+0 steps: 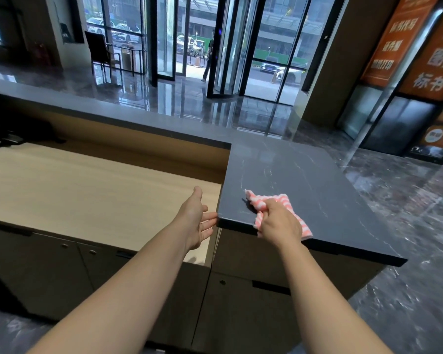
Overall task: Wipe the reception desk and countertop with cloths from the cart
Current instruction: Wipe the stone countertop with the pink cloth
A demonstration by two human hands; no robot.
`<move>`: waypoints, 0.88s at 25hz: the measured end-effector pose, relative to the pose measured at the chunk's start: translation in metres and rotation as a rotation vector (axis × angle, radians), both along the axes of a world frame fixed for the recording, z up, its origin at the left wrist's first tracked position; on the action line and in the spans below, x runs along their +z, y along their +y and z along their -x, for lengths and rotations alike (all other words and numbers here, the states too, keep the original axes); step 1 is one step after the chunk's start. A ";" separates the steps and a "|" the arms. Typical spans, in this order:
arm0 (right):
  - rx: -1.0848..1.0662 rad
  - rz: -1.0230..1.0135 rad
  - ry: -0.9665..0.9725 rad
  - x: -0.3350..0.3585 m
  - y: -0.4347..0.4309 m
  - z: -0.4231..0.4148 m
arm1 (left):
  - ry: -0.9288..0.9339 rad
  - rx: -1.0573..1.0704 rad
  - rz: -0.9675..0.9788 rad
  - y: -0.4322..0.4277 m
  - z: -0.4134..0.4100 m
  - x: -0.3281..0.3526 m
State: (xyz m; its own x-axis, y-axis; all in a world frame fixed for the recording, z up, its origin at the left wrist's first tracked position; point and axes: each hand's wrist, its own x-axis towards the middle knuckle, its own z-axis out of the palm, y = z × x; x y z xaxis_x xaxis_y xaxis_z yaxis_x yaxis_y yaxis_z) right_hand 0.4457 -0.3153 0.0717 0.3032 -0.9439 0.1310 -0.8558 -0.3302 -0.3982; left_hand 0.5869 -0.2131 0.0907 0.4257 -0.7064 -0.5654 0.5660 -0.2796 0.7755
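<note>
Gripping a pink striped cloth (260,201) with right hand (279,224), pressed on dark countertop (304,169) at its near-left corner; rest of top lying ahead and rightward. Left hand (195,221) open, nearer the pale desk (87,190) leftward.

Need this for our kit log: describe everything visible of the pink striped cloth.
The cloth is thin, soft-looking fabric with pink and white stripes, crumpled, not folded. It lies on the dark veined stone-look countertop near its near left corner, its near edge reaching just over the front edge. The right hand grips its bunched middle and hides part of it; nothing else touches it.
</note>
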 end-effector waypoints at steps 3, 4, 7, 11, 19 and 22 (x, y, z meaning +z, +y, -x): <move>0.030 0.017 0.005 -0.003 0.015 -0.024 | 0.001 -0.008 0.013 0.005 0.002 0.001; 0.086 0.027 -0.008 -0.002 0.024 -0.035 | 0.000 -0.010 0.025 0.006 0.003 0.001; 0.273 0.017 -0.049 0.002 0.044 -0.056 | -0.127 0.020 0.063 0.014 0.008 0.007; 0.516 -0.054 -0.008 0.012 0.042 -0.050 | -0.912 0.113 0.083 0.017 0.011 0.005; 0.190 0.175 0.002 -0.008 0.048 -0.042 | -0.746 -0.238 -0.020 -0.004 0.014 -0.004; 0.229 0.130 0.099 0.001 0.044 -0.057 | -0.595 -0.231 -0.006 -0.019 0.004 -0.009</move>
